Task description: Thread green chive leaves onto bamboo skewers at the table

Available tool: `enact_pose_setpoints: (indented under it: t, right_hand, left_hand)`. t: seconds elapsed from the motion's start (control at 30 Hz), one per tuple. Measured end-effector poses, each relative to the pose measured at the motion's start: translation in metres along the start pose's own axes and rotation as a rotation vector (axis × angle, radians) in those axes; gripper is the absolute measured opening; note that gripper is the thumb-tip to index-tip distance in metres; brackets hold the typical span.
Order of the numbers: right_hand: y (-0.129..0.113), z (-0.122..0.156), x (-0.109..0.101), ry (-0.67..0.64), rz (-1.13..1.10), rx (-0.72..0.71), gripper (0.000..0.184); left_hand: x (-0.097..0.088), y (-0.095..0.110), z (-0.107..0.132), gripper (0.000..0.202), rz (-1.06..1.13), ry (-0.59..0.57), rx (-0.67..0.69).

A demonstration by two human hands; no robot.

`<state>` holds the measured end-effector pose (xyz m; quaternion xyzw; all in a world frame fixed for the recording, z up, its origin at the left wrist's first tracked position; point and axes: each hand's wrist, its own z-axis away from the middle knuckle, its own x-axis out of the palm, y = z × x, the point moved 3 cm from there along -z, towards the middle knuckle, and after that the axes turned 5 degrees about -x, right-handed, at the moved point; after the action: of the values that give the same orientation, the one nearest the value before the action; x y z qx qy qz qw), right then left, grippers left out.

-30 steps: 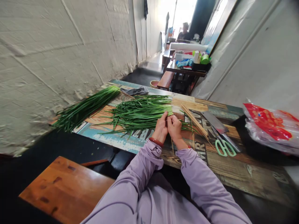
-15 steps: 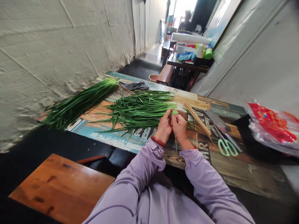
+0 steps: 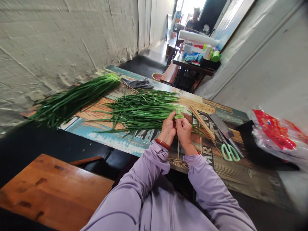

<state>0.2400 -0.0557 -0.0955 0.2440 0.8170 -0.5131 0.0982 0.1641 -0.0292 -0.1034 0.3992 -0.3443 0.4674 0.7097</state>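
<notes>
My left hand (image 3: 169, 130) is closed around the pale stem ends of a row of garlic chives (image 3: 144, 112) laid across the table, its thumb pressed on top. Right beside it, my right hand (image 3: 184, 132) pinches a thin bamboo skewer (image 3: 178, 149) close to the lowest stems. The skewer's lower part sticks out toward me; its tip is hidden by fingers and stems. Green leaves spread out leftward from my hands. A loose pile of bamboo skewers (image 3: 203, 123) lies just right of my right hand.
A bigger bunch of chives (image 3: 79, 96) lies at the table's left end, near a grey cloth (image 3: 139, 83). On the right are a cleaver (image 3: 221, 125), green-handled scissors (image 3: 230, 152) and a red plastic bag (image 3: 274, 128). A wooden bench (image 3: 55, 189) stands front left. One person sits far back.
The view has shifted slightly. Both hands stay together at the stem ends, with only a small movement of the fingers and skewer.
</notes>
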Motion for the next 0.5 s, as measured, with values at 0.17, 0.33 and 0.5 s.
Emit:
enact_pose_setpoints:
  t: [0.17, 0.33, 0.5]
  right_hand:
    - [0.004, -0.002, 0.002, -0.037, -0.098, 0.035, 0.035]
    - [0.007, -0.006, -0.001, -0.031, -0.185, 0.067, 0.037]
    - [0.012, -0.010, -0.002, -0.020, -0.267, 0.086, 0.036]
  left_hand:
    - [0.001, 0.000, 0.000, 0.017, -0.012, 0.030, -0.006]
    - [0.003, 0.002, 0.017, 0.023, -0.138, -0.127, 0.090]
    - [-0.016, 0.017, 0.057, 0.029, -0.603, -0.232, 0.210]
